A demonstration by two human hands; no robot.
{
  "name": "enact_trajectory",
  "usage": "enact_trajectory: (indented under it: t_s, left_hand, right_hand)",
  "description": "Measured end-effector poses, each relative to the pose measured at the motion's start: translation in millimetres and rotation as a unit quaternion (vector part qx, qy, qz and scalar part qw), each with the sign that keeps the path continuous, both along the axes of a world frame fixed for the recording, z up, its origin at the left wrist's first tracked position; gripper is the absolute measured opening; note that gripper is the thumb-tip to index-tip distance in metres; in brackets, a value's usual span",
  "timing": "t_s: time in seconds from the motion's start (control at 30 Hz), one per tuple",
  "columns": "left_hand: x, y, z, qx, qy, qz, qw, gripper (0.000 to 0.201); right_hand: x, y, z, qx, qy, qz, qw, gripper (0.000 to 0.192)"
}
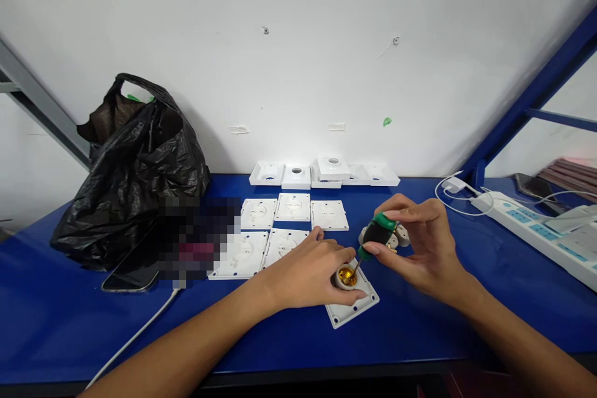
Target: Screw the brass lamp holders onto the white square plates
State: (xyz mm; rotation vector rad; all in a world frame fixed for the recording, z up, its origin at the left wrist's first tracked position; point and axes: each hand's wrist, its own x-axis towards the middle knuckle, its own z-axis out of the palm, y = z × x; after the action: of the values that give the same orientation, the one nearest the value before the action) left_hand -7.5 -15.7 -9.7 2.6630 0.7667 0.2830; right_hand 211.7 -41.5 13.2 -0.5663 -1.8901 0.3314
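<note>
While the left hand (310, 270) steadies the lamp socket (346, 277), the right hand (420, 239) drives a screwdriver (377, 234) — tip inside.

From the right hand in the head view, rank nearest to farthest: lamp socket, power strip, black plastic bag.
Measured from the right hand, which holds a green screwdriver:
1. Lamp socket, just left of it, under the screwdriver tip.
2. Power strip, off to the right.
3. Black plastic bag, far left by the wall.
</note>
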Motion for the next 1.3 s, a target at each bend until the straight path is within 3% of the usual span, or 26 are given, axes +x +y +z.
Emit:
enact_trajectory:
  t_s: [0.17, 0.43, 0.67, 0.9, 1.3]
  left_hand:
    - [0.9, -1.0, 4.3, -0.006, 0.001, -0.006, 1.0, 0.04]
    - [0.8, -2.1, 5.0, -0.003, -0.009, -0.005, 1.0, 0.041]
    - [-0.4, 0.6, -1.1, 0.022, -0.017, -0.01, 1.0, 0.043]
    - [-0.2, 0.0, -1.3, 0.02, -0.002, -0.001, 1.0, 0.045]
    - [0.1, 0.0, -0.3, 0.015, -0.005, -0.003, 1.0, 0.045]
  right_hand:
    - [1.1, -3.2, 0.3, -0.036, -0.038, -0.011, 0.999, 0.047]
    - [0.2, -6.9, -5.6, -0.109, -0.02, 0.005, 0.994, 0.044]
    - [-1.5, 0.6, -5.7, -0.057, 0.035, 0.011, 0.998, 0.05]
    - [-1.7, -1.0, 2.2, -0.018, 0.023, 0.025, 0.999, 0.056]
    - [0.6, -2.5, 1.5, -0.036, -0.006, 0.011, 0.999, 0.054]
